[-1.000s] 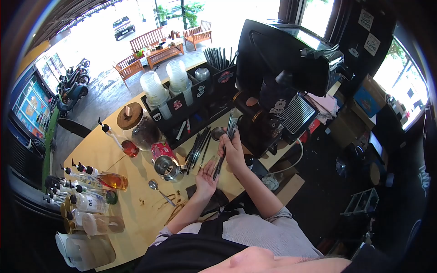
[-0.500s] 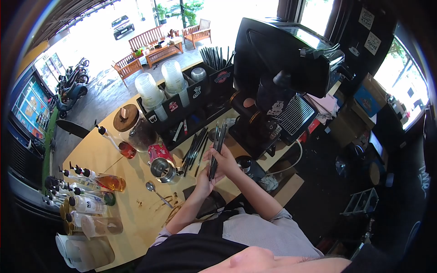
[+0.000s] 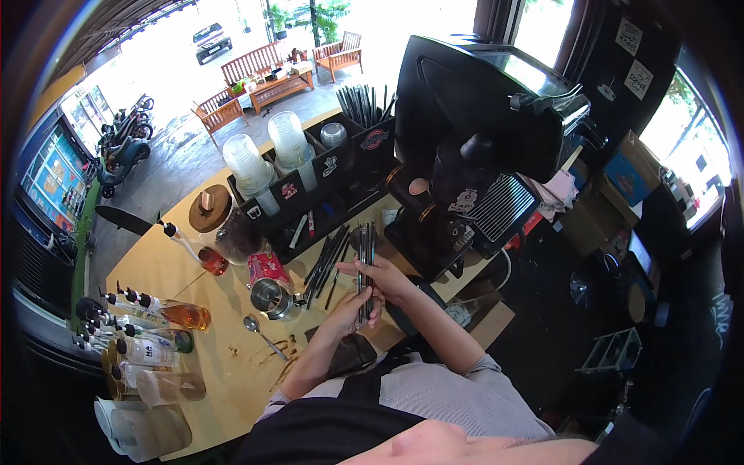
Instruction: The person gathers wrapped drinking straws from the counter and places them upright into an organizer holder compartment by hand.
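A bundle of black drinking straws point(image 3: 366, 246) stands nearly upright in front of me, between both hands. My left hand point(image 3: 350, 312) is wrapped around its lower end. Higher up, my right hand point(image 3: 386, 279) grips the same bundle, with some fingers reaching out past it to the left. More loose black straws point(image 3: 328, 262) lie on the wooden counter point(image 3: 174, 283) just left of the bundle. Close by is a steel pitcher point(image 3: 271, 297), and a spoon point(image 3: 263, 335) rests beside brown smears on the wood.
A black organizer point(image 3: 310, 198) holds stacked plastic cups point(image 3: 287, 139) and upright straws point(image 3: 364, 106). A large black coffee machine point(image 3: 480, 108) stands at the right. Several syrup pump bottles point(image 3: 182, 311) and a wooden-lidded jar point(image 3: 213, 209) occupy the left side.
The straw bundle has turned from a slant to nearly upright. My right hand's fingers now extend leftward past it. The view has shifted slightly.
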The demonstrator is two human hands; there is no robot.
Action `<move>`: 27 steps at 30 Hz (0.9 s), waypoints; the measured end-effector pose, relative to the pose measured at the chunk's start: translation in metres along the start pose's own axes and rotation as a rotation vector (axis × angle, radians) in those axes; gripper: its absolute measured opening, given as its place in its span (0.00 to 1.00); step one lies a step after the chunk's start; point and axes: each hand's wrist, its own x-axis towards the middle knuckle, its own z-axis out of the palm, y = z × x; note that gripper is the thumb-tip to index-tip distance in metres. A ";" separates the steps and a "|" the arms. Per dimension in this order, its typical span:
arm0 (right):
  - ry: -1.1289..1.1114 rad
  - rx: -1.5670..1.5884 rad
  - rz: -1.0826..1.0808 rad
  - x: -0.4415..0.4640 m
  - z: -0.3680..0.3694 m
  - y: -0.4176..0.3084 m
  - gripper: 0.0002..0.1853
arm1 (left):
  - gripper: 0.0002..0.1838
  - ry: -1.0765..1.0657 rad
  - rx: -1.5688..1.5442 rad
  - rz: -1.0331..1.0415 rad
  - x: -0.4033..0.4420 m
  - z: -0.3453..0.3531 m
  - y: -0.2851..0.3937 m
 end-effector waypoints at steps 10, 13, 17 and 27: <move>0.131 0.328 -0.001 0.024 -0.013 -0.049 0.16 | 0.17 -0.194 0.022 -0.095 0.001 -0.005 0.003; 0.174 0.452 -0.010 0.029 -0.014 -0.053 0.16 | 0.17 -0.089 0.006 -0.146 -0.001 0.007 0.003; 0.107 0.406 0.020 0.046 -0.028 -0.034 0.18 | 0.16 -0.153 -0.037 -0.112 0.002 0.000 -0.004; 0.039 0.447 -0.022 0.053 -0.031 -0.052 0.21 | 0.16 -0.125 0.032 -0.126 0.000 -0.005 -0.002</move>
